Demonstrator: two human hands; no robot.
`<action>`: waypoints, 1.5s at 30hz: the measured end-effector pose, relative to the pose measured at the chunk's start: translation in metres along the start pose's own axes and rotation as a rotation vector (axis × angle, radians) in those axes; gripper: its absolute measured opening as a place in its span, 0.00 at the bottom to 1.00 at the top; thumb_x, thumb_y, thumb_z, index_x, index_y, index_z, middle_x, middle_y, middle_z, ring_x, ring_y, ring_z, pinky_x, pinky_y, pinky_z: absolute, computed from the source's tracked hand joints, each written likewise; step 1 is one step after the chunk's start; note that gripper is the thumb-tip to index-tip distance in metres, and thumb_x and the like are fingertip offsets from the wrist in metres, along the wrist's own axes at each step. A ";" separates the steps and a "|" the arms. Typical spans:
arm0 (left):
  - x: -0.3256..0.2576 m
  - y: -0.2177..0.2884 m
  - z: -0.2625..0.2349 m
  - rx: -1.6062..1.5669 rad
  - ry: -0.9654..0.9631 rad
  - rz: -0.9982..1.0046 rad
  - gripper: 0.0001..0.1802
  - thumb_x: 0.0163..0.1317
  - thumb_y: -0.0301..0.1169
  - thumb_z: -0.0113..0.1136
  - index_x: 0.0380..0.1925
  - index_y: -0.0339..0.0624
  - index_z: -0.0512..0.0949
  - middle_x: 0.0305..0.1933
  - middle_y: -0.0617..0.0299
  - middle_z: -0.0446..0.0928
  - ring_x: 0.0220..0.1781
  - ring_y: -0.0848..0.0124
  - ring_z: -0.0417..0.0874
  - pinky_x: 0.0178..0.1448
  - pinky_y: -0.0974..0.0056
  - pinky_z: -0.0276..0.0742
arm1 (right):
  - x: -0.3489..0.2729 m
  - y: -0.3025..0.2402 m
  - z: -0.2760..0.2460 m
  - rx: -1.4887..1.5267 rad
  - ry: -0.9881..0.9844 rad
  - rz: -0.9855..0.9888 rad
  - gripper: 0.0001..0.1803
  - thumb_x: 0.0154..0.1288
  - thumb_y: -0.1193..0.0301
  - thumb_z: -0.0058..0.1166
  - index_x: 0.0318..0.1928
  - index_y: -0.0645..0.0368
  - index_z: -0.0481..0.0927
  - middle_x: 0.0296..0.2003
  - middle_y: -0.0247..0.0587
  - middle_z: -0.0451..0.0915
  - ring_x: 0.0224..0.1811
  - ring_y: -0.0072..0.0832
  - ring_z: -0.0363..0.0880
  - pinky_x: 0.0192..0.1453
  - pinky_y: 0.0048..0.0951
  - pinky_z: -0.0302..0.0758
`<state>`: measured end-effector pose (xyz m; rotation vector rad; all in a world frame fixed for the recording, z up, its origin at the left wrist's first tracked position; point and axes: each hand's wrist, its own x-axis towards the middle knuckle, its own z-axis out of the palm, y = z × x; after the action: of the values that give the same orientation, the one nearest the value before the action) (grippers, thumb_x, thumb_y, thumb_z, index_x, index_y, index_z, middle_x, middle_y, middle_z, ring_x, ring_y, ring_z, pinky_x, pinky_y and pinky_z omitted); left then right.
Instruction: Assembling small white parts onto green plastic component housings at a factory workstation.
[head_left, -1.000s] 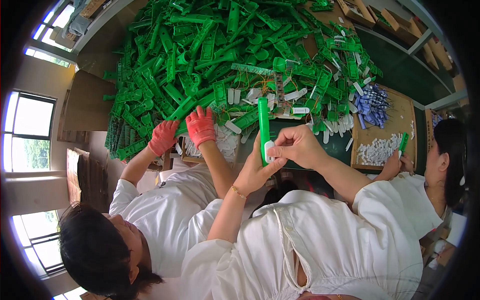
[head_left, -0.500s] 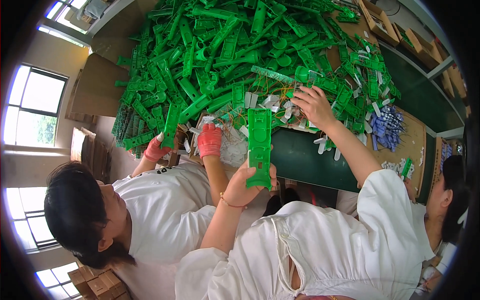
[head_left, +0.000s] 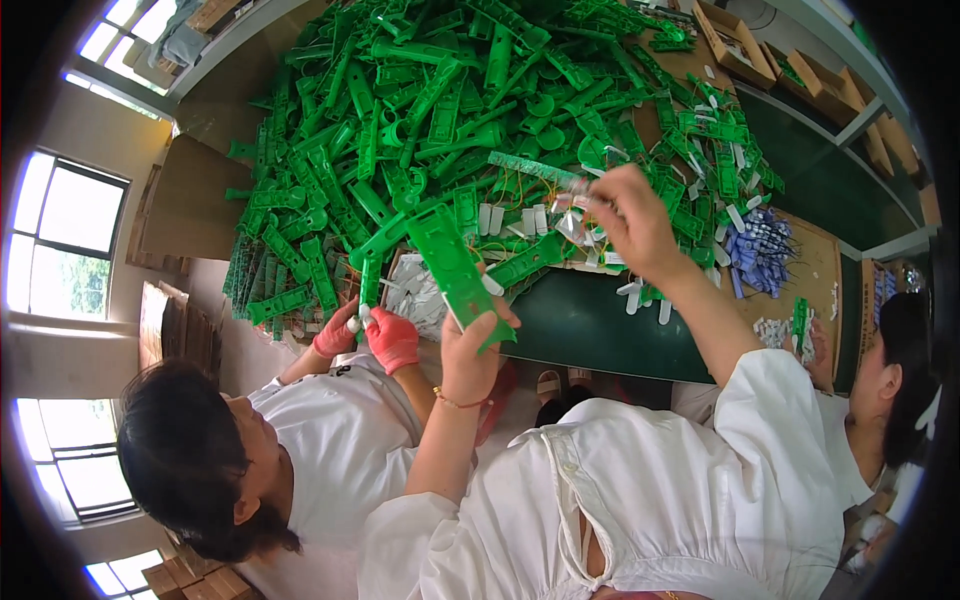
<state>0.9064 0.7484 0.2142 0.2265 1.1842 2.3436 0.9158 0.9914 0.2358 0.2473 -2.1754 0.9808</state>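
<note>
My left hand (head_left: 468,352) grips the lower end of a long green plastic casing (head_left: 450,262), held tilted above the near edge of the table. Over the parts at the table's front, my right hand (head_left: 632,225) is closed, fingertips pinched together. Small pale pieces and thin wires (head_left: 572,222) show at those fingertips, but I cannot make out what is between them. A narrow circuit-board strip (head_left: 535,168) runs up to the same fingers. White rectangular pieces (head_left: 490,218) with wires lie just left of there.
A large heap of green casings (head_left: 440,100) covers the table's far side. At left, a co-worker's red-gloved hands (head_left: 393,338) hold another green casing (head_left: 372,270). Blue-purple wired parts (head_left: 758,250) lie at right, near another co-worker's hand (head_left: 820,355). Cardboard boxes (head_left: 735,45) stand at far right.
My left hand has moved left, and its casing now tilts. My right hand has turned and its fingers have closed. The left co-worker's gloved hands have come together lower down.
</note>
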 end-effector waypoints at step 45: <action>0.079 0.020 0.042 0.004 -0.170 -0.210 0.26 0.67 0.51 0.32 0.46 0.42 0.69 0.36 0.57 0.74 0.29 0.65 0.76 0.34 0.61 0.71 | -0.031 -0.098 -0.057 -0.167 -0.354 -0.313 0.17 0.41 0.76 0.60 0.38 0.55 0.80 0.23 0.31 0.74 0.23 0.25 0.75 0.22 0.24 0.73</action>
<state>0.8465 0.8081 0.2498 0.2824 1.0758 2.0966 1.0122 0.9612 0.2962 0.7022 -2.4219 0.6097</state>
